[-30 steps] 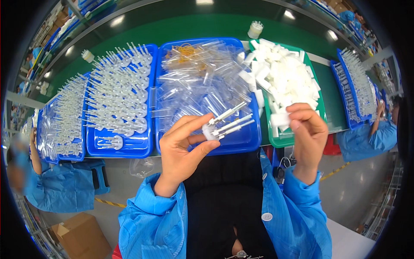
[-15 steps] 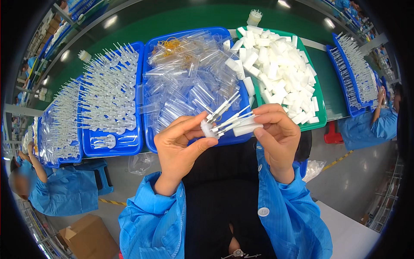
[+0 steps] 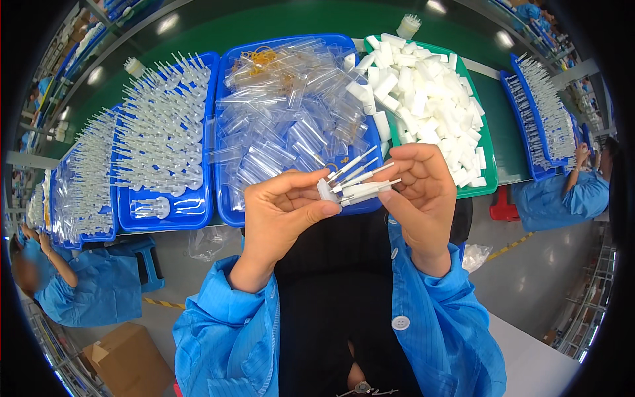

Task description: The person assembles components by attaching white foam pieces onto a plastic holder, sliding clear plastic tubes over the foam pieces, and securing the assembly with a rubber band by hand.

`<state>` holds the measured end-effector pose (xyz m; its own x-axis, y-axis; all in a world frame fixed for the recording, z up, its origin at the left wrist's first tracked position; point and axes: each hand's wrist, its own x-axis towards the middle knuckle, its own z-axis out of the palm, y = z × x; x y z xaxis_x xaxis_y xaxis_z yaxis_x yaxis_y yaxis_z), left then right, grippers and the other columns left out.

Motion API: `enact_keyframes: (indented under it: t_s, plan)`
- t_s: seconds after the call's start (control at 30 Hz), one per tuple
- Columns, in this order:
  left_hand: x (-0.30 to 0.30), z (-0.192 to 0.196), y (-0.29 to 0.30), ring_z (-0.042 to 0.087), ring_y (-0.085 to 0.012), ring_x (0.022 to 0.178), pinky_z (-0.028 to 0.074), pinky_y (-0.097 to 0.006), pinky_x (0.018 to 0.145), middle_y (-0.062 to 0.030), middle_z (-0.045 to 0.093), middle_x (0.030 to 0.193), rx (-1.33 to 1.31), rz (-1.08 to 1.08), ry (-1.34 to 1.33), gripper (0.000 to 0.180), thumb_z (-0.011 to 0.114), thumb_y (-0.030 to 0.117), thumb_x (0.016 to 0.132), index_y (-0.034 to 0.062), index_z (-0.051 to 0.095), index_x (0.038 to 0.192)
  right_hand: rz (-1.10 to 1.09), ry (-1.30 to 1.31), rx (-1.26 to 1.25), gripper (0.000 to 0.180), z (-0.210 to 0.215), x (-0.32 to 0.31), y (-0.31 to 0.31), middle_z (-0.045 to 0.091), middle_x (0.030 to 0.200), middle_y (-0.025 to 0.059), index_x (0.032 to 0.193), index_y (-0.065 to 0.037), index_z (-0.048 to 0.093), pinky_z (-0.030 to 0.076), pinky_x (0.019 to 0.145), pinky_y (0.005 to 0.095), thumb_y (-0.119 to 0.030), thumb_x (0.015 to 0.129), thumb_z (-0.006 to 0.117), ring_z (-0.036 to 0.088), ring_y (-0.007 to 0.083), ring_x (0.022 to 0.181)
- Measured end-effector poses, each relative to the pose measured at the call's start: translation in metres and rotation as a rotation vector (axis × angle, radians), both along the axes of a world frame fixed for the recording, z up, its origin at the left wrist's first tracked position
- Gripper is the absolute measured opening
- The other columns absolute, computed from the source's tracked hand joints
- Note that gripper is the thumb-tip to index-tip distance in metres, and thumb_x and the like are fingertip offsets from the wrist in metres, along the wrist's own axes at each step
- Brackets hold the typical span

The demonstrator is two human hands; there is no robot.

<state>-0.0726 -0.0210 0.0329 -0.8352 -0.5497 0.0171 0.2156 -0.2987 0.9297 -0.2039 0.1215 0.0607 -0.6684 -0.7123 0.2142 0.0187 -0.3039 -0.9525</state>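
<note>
Two hands meet just in front of the near rim of the middle blue tray (image 3: pixel 228 212), which serves as the reference here. The left hand (image 3: pixel 281 208) is closed, thumb and fingers pinched on the base ends of a bundle of white nozzle sticks (image 3: pixel 357 182). The sticks fan out up and to the right from that grip. The right hand (image 3: pixel 423 192) is curled around the free ends of the same bundle, fingertips touching the sticks. The bundle sits over the near right corner of the middle blue tray, above its rim.

The middle blue tray holds a loose heap of clear plastic sleeves (image 3: pixel 291 126). To its right, touching or just beside it, stands a green tray (image 3: pixel 489 142) piled with white foam blocks (image 3: pixel 423 99). To its left stands another blue tray (image 3: pixel 165 218) filled with rows of white nozzle parts (image 3: pixel 162 132). Further right of the green tray, a second person in a blue sleeve (image 3: pixel 569 195) works at a blue tray of their own (image 3: pixel 522 126).
</note>
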Motion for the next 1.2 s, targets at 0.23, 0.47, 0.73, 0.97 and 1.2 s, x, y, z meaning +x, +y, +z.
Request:
enact_keyframes:
  t_s: [0.23, 0.47, 0.73, 0.97, 1.2]
  plan:
    - [0.002, 0.003, 0.001, 0.068, -0.0202, 0.087, 0.057, -0.029, 0.079, -0.0175, 0.067, 0.094, 0.024, -0.034, -0.028, 0.038, 0.074, -0.009, 0.073, -0.0069, 0.063, 0.109, 0.127, -0.193, -0.019, 0.037, -0.008, -0.009, -0.001, 0.06, 0.096, 0.0111, 0.111, 0.002, 0.046, 0.051, 0.079, 0.0253, 0.012, 0.077, 0.058, 0.062, 0.0154, 0.093]
    - [0.0, -0.002, 0.004, 0.067, -0.0175, 0.083, 0.058, -0.027, 0.075, -0.0149, 0.067, 0.092, -0.089, 0.042, -0.027, 0.036, 0.074, -0.009, 0.073, -0.0063, 0.064, 0.107, 0.194, -0.26, 0.13, 0.028, -0.01, -0.012, -0.007, 0.061, 0.103, 0.0151, 0.102, 0.002, 0.05, 0.052, 0.082, 0.0291, 0.012, 0.076, 0.057, 0.064, 0.0197, 0.094]
    - [0.001, -0.007, 0.004, 0.067, -0.0159, 0.082, 0.057, -0.026, 0.075, -0.0149, 0.068, 0.091, -0.034, 0.068, -0.041, 0.034, 0.076, -0.006, 0.073, -0.006, 0.065, 0.106, 0.158, -0.311, -0.003, 0.021, -0.024, -0.014, -0.005, 0.063, 0.1, 0.0172, 0.096, 0.002, 0.052, 0.053, 0.084, 0.0307, 0.012, 0.078, 0.059, 0.065, 0.0209, 0.093]
    - [0.0, -0.01, 0.004, 0.067, -0.0168, 0.081, 0.056, -0.027, 0.073, -0.0152, 0.068, 0.089, 0.082, 0.078, -0.043, 0.033, 0.076, -0.004, 0.073, -0.0065, 0.064, 0.104, 0.223, -0.128, -0.054, 0.019, -0.021, -0.009, -0.004, 0.063, 0.101, 0.0209, 0.095, 0.003, 0.053, 0.053, 0.087, 0.0349, 0.012, 0.079, 0.06, 0.065, 0.0259, 0.098]
    - [0.003, -0.007, 0.009, 0.065, -0.019, 0.09, 0.057, -0.028, 0.077, -0.0141, 0.064, 0.097, -0.009, 0.068, -0.041, 0.039, 0.074, -0.01, 0.071, -0.0075, 0.062, 0.108, 0.183, -0.16, 0.053, 0.018, -0.014, -0.006, 0.006, 0.063, 0.106, 0.0208, 0.099, 0.007, 0.057, 0.053, 0.087, 0.0311, 0.011, 0.082, 0.06, 0.065, 0.0226, 0.098]
